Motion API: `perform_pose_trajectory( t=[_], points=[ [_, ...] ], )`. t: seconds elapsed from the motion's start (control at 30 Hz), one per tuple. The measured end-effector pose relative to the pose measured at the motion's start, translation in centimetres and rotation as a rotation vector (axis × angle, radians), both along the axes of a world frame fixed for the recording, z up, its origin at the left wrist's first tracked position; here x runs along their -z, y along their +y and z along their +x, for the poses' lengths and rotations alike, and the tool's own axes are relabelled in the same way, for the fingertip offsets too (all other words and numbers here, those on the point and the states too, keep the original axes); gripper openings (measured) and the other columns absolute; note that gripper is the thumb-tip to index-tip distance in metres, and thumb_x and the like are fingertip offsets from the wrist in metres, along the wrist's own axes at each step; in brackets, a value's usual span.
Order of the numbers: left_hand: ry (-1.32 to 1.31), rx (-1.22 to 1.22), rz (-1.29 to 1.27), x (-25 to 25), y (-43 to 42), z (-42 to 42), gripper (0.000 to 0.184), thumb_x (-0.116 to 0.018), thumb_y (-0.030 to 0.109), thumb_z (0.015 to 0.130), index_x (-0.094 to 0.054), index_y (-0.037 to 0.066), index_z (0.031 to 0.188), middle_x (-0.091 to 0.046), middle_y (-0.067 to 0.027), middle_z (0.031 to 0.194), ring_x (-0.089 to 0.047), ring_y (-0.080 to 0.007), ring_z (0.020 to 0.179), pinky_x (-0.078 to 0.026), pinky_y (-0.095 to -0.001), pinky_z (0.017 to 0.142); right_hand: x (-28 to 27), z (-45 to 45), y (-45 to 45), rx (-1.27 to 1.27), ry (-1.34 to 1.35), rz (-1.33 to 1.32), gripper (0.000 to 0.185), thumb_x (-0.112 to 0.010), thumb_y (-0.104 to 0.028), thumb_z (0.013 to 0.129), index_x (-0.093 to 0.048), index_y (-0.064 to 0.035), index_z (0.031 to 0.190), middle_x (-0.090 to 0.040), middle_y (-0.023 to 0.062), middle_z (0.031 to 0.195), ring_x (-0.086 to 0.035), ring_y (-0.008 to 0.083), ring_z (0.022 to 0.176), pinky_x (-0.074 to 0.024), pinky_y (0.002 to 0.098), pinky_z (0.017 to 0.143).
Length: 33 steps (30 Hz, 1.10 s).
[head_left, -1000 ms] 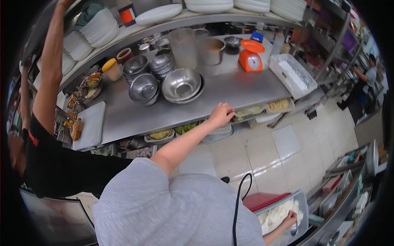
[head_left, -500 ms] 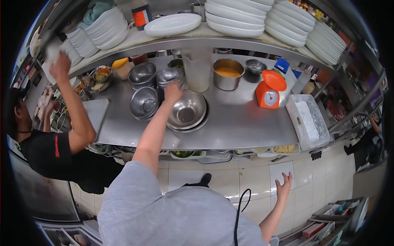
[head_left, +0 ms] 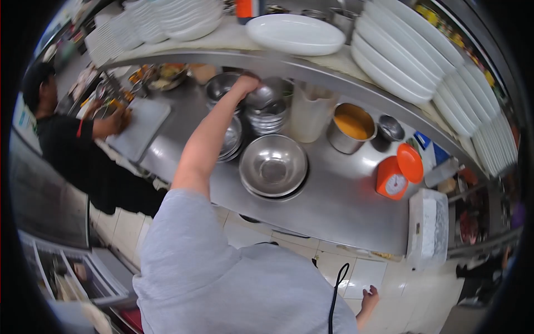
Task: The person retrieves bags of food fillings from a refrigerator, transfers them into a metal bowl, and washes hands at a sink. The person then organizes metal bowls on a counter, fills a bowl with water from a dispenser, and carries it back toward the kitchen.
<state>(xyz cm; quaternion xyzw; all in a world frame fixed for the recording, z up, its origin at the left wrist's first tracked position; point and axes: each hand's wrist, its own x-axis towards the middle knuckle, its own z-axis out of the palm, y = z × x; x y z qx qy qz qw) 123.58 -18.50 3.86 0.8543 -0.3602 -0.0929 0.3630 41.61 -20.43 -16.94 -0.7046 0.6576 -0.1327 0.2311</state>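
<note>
Your left hand (head_left: 248, 83) is closing narrowly on the rim of a small metal bowl (head_left: 265, 93), which is tilting over the bowl stack (head_left: 267, 119) on the surface (head_left: 328, 195). A wide steel basin (head_left: 273, 166) is sitting just in front (the plastic pitcher (head_left: 310, 114) is standing beside the stack). Your right hand (head_left: 370, 299) is hanging over the floor, fingers loosely parted.

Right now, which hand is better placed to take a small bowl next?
Left, most likely: the left hand is up at the small bowls, while the right hand hangs low, away from the table.
</note>
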Motion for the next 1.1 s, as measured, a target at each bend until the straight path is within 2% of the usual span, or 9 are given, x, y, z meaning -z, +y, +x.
perform_pose_trajectory(
  t=[0.07,0.13,0.23,0.37,0.43,0.53,0.77,0.97,1.1],
  points=[
    [0.751,-0.186,-0.599,-1.1,2.4,-1.6,0.02,-0.06,0.01,0.071,-0.054,-0.001,0.087,-0.057,-0.0096,0.077,-0.056,-0.0177,0.062,-0.046,-0.0352,0.056,0.4,1.1,-1.4,0.038,-0.028,0.127,0.04,-0.063,-0.004,0.063,-0.053,0.0001,0.101,-0.055,0.0177,0.096,-0.055,0.0249,0.079,-0.0451,0.0316,0.068],
    [1.116,-0.177,-0.803,1.0,4.3,0.1,0.014,-0.058,0.005,0.073,-0.053,0.004,0.086,-0.056,-0.0055,0.068,-0.056,-0.0169,0.06,-0.046,-0.0336,0.053,0.2,2.2,-2.8,-0.013,-0.039,0.14,0.04,-0.063,-0.003,0.064,-0.053,0.0,0.102,-0.055,0.0181,0.097,-0.055,0.0244,0.079,-0.0452,0.0313,0.067],
    [1.033,-0.351,-0.969,0.6,7.0,-3.8,0.008,-0.057,0.006,0.074,-0.055,0.007,0.081,-0.056,-0.0045,0.069,-0.055,-0.0157,0.062,-0.044,-0.0296,0.056,0.7,2.3,-5.7,-0.091,-0.095,0.115,0.039,-0.061,-0.002,0.064,-0.053,0.0,0.102,-0.055,0.018,0.097,-0.056,0.0231,0.077,-0.0454,0.0308,0.067],
    [0.117,-0.158,-0.697,-1.4,9.7,-12.6,0.001,-0.056,0.004,0.073,-0.057,0.005,0.073,-0.056,-0.0027,0.067,-0.054,-0.016,0.07,-0.041,-0.026,0.063,-0.4,1.1,-7.8,-0.103,-0.125,0.107,0.038,-0.061,-0.002,0.065,-0.053,-0.0002,0.102,-0.056,0.0162,0.097,-0.055,0.0222,0.076,-0.0453,0.0306,0.066],
    [-0.621,-0.052,-0.468,-2.5,10.8,-18.2,0.007,-0.055,0.003,0.067,-0.058,0.004,0.073,-0.056,-0.0038,0.07,-0.053,-0.0212,0.079,-0.042,-0.0322,0.072,0.3,-1.1,-8.6,-0.102,-0.139,0.092,0.038,-0.061,-0.002,0.064,-0.053,-0.0004,0.102,-0.056,0.0159,0.096,-0.055,0.0222,0.075,-0.0453,0.0306,0.066],
    [-1.092,0.009,-0.313,-3.4,11.3,-24.3,0.013,-0.054,0.002,0.062,-0.058,0.007,0.073,-0.055,-0.0034,0.071,-0.05,-0.0228,0.088,-0.037,-0.038,0.084,0.3,-4.4,-8.6,-0.111,-0.14,0.091,0.038,-0.061,-0.002,0.064,-0.053,-0.0005,0.102,-0.057,0.0155,0.095,-0.055,0.0226,0.075,-0.0454,0.0307,0.066],
    [-1.178,-0.03,-0.241,-3.9,10.7,-29.6,0.014,-0.053,0.002,0.061,-0.058,0.009,0.072,-0.056,-0.0006,0.072,-0.049,-0.0201,0.091,-0.03,-0.0411,0.09,0.9,-10.2,-9.8,-0.114,-0.054,0.081,0.037,-0.062,-0.002,0.064,-0.054,-0.0008,0.1,-0.057,0.0162,0.094,-0.056,0.0247,0.078,-0.0459,0.0316,0.067],
    [-1.112,-0.074,-0.179,-2.0,12.6,-30.3,0.014,-0.056,0.003,0.059,-0.058,0.009,0.071,-0.055,-0.0021,0.07,-0.049,-0.0219,0.087,-0.032,-0.0393,0.085,-0.5,-4.9,-10.9,-0.246,-0.086,0.122,0.036,-0.062,-0.003,0.065,-0.054,0.0006,0.099,-0.057,0.0155,0.095,-0.056,0.0242,0.079,-0.0456,0.0307,0.069],
    [-0.587,0.001,-0.334,1.7,11.9,-32.5,0.015,-0.061,0.002,0.058,-0.059,0.009,0.072,-0.05,-0.0108,0.082,-0.046,-0.0269,0.085,-0.034,-0.0379,0.075,-2.7,2.8,-11.5,-0.424,-0.324,0.127,0.033,-0.061,-0.007,0.069,-0.054,0.0004,0.101,-0.057,0.013,0.095,-0.056,0.0202,0.081,-0.0446,0.0282,0.072]
  ],
)
